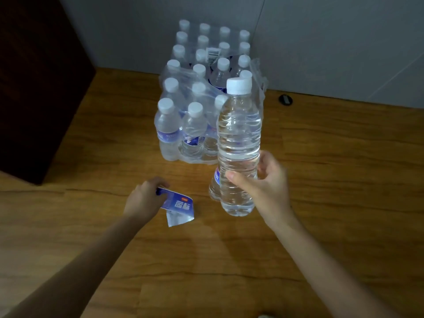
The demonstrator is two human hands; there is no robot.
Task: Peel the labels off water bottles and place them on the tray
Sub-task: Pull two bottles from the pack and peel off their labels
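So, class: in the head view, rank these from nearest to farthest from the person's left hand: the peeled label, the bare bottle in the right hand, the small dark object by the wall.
1. The peeled label, held in the left hand.
2. The bare bottle, just to the right, gripped by the right hand.
3. The small dark object, far right by the wall.

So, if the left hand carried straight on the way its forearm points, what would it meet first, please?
Probably the second bottle standing behind the held bottle. The left hand, pinching the peeled label, aims up and right toward it. Depth is unclear, so it may pass in front.
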